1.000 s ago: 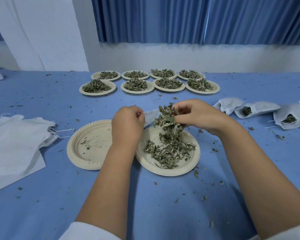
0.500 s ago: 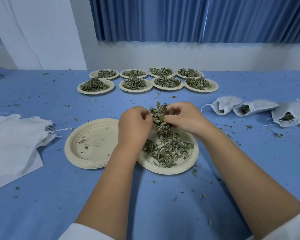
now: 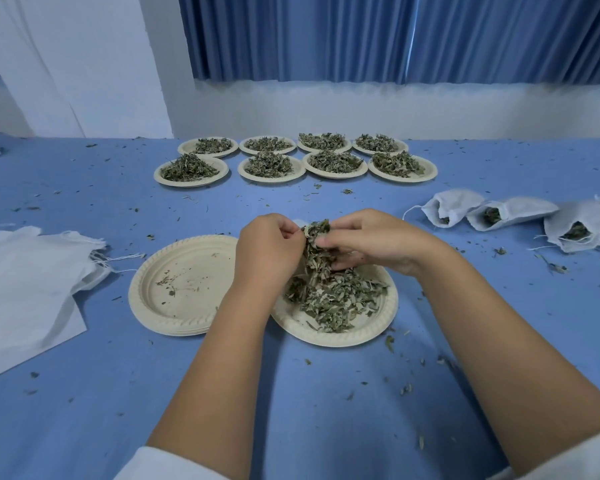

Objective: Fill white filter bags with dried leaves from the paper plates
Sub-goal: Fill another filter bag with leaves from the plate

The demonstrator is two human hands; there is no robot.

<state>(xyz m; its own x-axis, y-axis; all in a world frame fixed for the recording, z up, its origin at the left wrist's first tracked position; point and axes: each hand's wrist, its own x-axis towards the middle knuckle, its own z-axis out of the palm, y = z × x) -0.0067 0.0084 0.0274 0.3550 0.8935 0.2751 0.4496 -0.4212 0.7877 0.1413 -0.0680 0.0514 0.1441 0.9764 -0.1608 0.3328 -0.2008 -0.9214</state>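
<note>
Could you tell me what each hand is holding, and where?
The left hand pinches the mostly hidden white fabric filter bag, apparently at its rim; the right hand grips a clump of dried green leaves near its top.

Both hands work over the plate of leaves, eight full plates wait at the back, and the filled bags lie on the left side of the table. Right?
Not quite: the head view shows the filled bags on the right side of the table; the left pile is flat, unfilled bags. The left hand and right hand do work over the plate of leaves, eight full plates behind.
</note>
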